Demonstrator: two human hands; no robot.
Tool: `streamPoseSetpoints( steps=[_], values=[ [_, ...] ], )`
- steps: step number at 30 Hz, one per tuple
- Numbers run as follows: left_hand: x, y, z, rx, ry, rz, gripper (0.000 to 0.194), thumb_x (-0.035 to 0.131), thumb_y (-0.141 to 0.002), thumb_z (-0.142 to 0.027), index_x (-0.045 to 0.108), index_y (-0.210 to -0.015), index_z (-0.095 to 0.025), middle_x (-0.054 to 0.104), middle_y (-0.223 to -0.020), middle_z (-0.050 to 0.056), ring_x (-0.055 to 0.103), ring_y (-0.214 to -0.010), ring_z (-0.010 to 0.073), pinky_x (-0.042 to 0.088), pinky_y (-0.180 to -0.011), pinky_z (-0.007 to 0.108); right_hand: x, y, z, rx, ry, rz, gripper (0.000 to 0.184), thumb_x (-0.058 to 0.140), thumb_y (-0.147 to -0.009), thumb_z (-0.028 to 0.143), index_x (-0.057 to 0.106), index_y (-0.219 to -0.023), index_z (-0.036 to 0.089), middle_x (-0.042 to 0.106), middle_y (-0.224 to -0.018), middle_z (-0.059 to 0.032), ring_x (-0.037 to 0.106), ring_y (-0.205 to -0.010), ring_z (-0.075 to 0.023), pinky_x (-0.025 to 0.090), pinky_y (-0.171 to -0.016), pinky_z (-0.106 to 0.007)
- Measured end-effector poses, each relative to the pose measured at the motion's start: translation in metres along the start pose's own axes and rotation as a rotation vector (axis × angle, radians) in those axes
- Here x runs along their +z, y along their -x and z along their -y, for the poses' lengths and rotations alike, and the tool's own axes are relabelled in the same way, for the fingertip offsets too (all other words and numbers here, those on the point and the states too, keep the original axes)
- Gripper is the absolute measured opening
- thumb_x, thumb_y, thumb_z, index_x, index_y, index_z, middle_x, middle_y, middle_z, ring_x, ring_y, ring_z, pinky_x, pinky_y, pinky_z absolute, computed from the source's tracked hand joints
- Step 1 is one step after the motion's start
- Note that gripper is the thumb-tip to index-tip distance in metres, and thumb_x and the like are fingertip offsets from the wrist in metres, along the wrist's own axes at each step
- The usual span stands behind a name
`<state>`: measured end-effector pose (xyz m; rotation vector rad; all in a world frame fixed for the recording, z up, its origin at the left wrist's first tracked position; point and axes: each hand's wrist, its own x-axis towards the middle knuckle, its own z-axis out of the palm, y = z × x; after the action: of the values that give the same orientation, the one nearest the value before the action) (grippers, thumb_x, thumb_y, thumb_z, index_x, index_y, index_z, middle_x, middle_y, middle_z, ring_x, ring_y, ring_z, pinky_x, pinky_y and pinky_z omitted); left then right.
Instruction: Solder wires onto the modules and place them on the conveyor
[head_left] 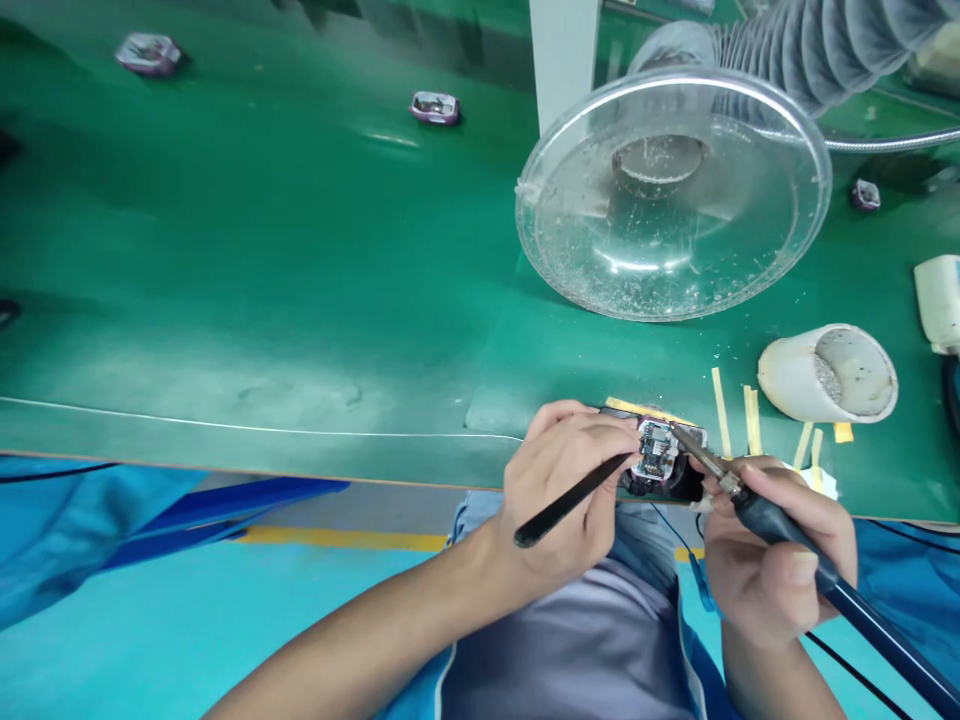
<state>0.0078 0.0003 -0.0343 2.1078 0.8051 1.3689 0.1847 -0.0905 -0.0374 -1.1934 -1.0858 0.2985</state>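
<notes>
A clear fume hood (667, 250) overhangs the tabletop (300, 260) beyond the circuit board (657, 449). The left hand (566, 490) pinches black tweezers (574, 498) beside it; the right hand (780, 545) grips a soldering iron (795, 550).

The green bench (300, 270) bore two purple-edged casings (435, 108) far beyond the left fingers (574, 432) and a white cup (791, 374) beyond the right fingers (795, 492).

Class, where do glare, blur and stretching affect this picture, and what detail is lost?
Head view: glare streaks the clear hood and whitens the green table; dark shapes at the left edge blur; the corner hose looks stretched; the circuit board's finest parts are unreadable.
</notes>
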Motion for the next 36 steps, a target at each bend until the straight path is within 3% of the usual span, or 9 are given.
streamPoseSetpoints(
  steps=[3, 8, 22, 29, 36],
  values=[
    [-0.002, 0.001, 0.0, -0.004, -0.004, 0.018, 0.024, 0.065, -0.108, -0.004, 0.068, -0.122, -0.024, 0.092, -0.11, 0.005, 0.09, -0.099, 0.0199, 0.068, -0.098, 0.038, 0.002, -0.001, 0.001, -0.024, 0.011, 0.011, 0.033, 0.07, -0.113, 0.049, 0.084, -0.125, 0.022, 0.077, -0.094, -0.0047, 0.074, -0.087, -0.0254, 0.063, -0.074, -0.042],
    [-0.003, 0.004, 0.002, 0.011, -0.003, 0.027, 0.03, 0.065, -0.105, 0.0, 0.068, -0.125, -0.023, 0.092, -0.114, 0.007, 0.09, -0.102, 0.0199, 0.068, -0.104, 0.039, -0.002, 0.001, 0.004, -0.006, 0.024, 0.056, 0.029, 0.069, -0.112, 0.045, 0.085, -0.12, 0.021, 0.074, -0.09, -0.004, 0.076, -0.087, -0.0273, 0.072, -0.084, -0.053],
    [-0.001, 0.004, 0.001, 0.035, -0.056, 0.022, 0.027, 0.062, -0.108, -0.002, 0.069, -0.122, -0.024, 0.091, -0.112, 0.007, 0.09, -0.103, 0.0205, 0.069, -0.103, 0.04, -0.019, 0.004, 0.008, 0.047, 0.097, 0.198, 0.03, 0.068, -0.114, 0.043, 0.083, -0.127, 0.021, 0.078, -0.103, -0.0073, 0.083, -0.108, -0.0356, 0.069, -0.091, -0.055],
    [-0.003, 0.003, 0.002, 0.073, -0.059, 0.028, 0.029, 0.062, -0.105, 0.0, 0.069, -0.122, -0.023, 0.091, -0.109, 0.008, 0.091, -0.101, 0.0215, 0.07, -0.1, 0.04, 0.005, -0.003, 0.004, -0.022, 0.033, 0.007, 0.029, 0.065, -0.112, 0.046, 0.082, -0.117, 0.023, 0.074, -0.089, -0.0046, 0.075, -0.082, -0.0263, 0.069, -0.073, -0.046],
    [-0.002, 0.002, 0.0, 0.014, -0.006, 0.011, 0.026, 0.066, -0.106, -0.003, 0.07, -0.122, -0.024, 0.091, -0.11, 0.006, 0.09, -0.1, 0.0213, 0.07, -0.1, 0.04, 0.005, -0.001, -0.001, -0.004, 0.014, -0.066, 0.035, 0.069, -0.112, 0.052, 0.084, -0.12, 0.022, 0.072, -0.089, -0.0047, 0.074, -0.083, -0.0257, 0.063, -0.069, -0.042]
  ],
)
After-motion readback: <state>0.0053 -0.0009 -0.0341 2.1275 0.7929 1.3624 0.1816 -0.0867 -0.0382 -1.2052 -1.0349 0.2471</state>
